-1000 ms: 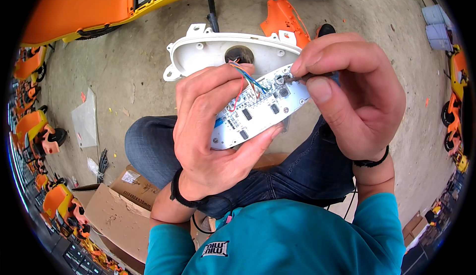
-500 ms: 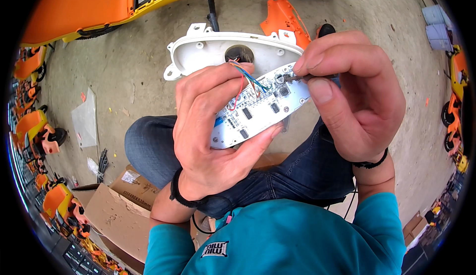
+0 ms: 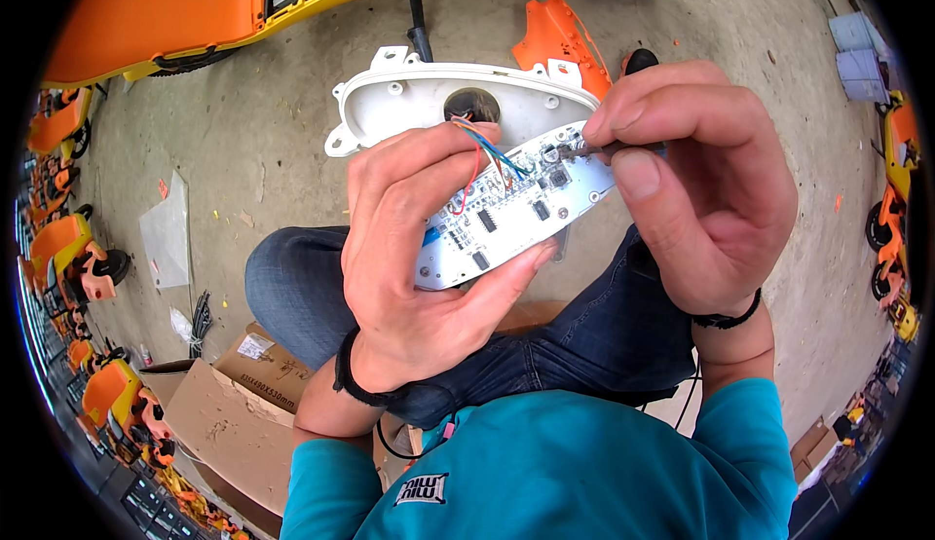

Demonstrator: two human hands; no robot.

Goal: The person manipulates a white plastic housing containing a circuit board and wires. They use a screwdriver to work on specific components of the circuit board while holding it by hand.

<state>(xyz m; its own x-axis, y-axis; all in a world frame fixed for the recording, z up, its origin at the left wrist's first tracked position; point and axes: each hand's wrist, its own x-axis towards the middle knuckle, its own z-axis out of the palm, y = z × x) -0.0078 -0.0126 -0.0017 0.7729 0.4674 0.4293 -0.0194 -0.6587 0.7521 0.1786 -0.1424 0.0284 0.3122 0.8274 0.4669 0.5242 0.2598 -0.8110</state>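
Note:
My left hand [image 3: 404, 258] grips a white circuit board [image 3: 511, 231] by its edges, fingers along the upper side and thumb at the lower edge. The board is tilted, its right end higher, with chips and small parts facing up. Thin coloured wires [image 3: 493, 148] run from the board toward the round hole of a white plastic housing [image 3: 390, 119] behind it. Pinched between thumb and fingers of my right hand [image 3: 716, 185] is a small dark screwdriver [image 3: 582, 151], its tip at the board's upper right part. My fingers cover most of its handle.
A large orange and yellow vehicle body [image 3: 166, 14] stands at the far left. Beyond the housing, an orange plastic panel [image 3: 555, 34] lies on the concrete floor. An opened cardboard box [image 3: 234, 423] sits at lower left. Small orange vehicles [image 3: 112, 394] line the left side.
The board and both hands have shifted only slightly. The screwdriver's tip stays at the same part of the board.

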